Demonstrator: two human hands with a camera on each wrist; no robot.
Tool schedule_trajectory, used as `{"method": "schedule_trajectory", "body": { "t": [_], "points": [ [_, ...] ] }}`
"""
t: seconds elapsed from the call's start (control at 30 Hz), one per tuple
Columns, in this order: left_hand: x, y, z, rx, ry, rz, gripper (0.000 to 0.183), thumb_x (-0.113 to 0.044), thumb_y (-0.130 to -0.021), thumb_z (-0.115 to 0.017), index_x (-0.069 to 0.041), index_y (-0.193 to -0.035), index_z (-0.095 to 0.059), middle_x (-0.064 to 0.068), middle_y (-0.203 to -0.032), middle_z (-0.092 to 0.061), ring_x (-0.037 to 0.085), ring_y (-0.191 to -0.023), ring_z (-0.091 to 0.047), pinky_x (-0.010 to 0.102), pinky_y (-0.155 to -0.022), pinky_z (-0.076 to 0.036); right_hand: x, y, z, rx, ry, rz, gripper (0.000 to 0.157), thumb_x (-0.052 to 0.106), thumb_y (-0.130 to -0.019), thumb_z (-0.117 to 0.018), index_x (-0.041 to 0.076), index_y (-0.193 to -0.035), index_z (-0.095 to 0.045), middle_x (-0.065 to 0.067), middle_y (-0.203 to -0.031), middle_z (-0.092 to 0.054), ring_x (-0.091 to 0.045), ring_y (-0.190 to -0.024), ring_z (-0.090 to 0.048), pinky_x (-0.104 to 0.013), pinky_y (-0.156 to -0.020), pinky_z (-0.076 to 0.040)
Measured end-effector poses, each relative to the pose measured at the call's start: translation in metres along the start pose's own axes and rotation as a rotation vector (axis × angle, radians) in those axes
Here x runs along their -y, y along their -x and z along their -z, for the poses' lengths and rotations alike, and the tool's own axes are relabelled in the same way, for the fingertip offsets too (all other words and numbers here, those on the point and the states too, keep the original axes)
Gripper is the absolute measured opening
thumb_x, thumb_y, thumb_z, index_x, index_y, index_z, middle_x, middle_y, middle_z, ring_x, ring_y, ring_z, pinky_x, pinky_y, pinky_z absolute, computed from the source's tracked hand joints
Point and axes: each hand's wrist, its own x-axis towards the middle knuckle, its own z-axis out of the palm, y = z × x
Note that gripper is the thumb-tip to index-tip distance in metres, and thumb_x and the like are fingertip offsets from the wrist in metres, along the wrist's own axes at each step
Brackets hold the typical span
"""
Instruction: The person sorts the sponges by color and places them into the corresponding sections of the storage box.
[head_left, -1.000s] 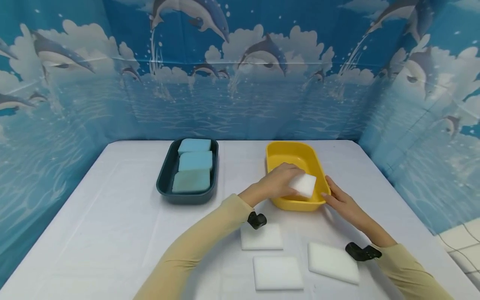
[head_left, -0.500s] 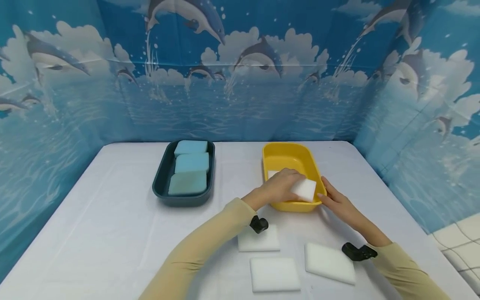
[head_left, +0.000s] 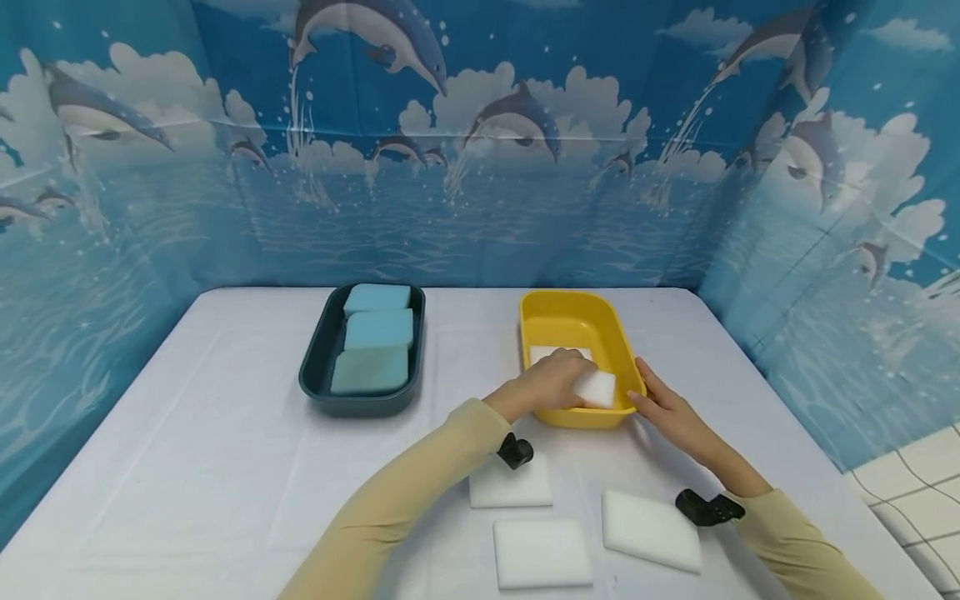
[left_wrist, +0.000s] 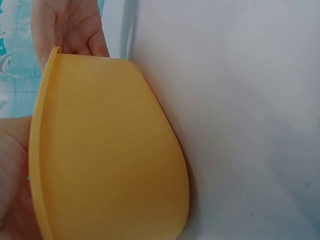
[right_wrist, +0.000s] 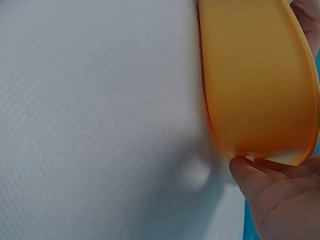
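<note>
In the head view, my left hand (head_left: pixel 547 385) reaches over the near-left rim of the yellow tray (head_left: pixel 577 308) and grips a white sponge (head_left: pixel 597 389) low inside it. More white sponge (head_left: pixel 547 352) shows just behind the knuckles. My right hand (head_left: pixel 675 421) holds the tray's near right corner, thumb over the rim, fingers along the outside. The right wrist view has its fingertips (right_wrist: pixel 237 165) against the yellow wall (right_wrist: pixel 255 75). In the left wrist view, the tray wall (left_wrist: pixel 110 140) hides the held sponge.
Three white sponges lie on the white table: one (head_left: pixel 512 483) beneath the left wrist, one (head_left: pixel 543 554) nearer, one (head_left: pixel 651 532) by the right wrist. A dark green tray (head_left: pixel 315 379) at back left holds three blue sponges (head_left: pixel 378 330). A dolphin curtain (head_left: pixel 360 217) hangs behind.
My left hand has lowered the white sponge deeper into the yellow tray, and more white sponge has come into sight behind it. My right hand stays at the corner. The head view has shifted slightly.
</note>
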Motion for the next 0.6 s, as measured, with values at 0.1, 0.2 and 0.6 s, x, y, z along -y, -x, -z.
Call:
{"method": "schedule_trajectory", "body": {
  "t": [0.1,0.2,0.6],
  "points": [
    [-0.0008,-0.0023,0.0003,0.037,-0.010,0.032,0.053,-0.034,-0.085,-0.068,-0.018,-0.134,-0.052,0.000,-0.132,-0.055,0.016,-0.121,-0.049,0.026,-0.106,-0.042,-0.0003,0.0003,0.0003,-0.001,-0.003,0.005,0.074,0.038,-0.101,-0.037,0.008,-0.151,0.008,-0.025,-0.156,-0.004,-0.049,-0.139,-0.019,-0.054,-0.103,-0.034],
    [-0.0010,-0.0027,0.0011,0.056,-0.011,0.057,0.054,-0.033,-0.085,-0.068,-0.018,-0.134,-0.051,0.000,-0.135,-0.052,0.016,-0.123,-0.047,0.025,-0.107,-0.040,-0.0005,0.0005,-0.0002,0.000,-0.007,0.008,0.073,0.037,-0.101,-0.037,0.009,-0.151,0.008,-0.025,-0.156,-0.004,-0.048,-0.139,-0.020,-0.054,-0.103,-0.034],
    [-0.0013,0.0001,0.0019,0.034,0.040,0.057,0.060,-0.036,-0.084,-0.069,-0.017,-0.136,-0.049,0.000,-0.136,-0.051,0.016,-0.124,-0.044,0.023,-0.107,-0.040,0.0014,0.0006,-0.0004,-0.001,-0.003,-0.011,0.073,0.038,-0.101,-0.036,0.009,-0.151,0.008,-0.026,-0.156,-0.005,-0.048,-0.138,-0.023,-0.052,-0.103,-0.035]
  ]
}}
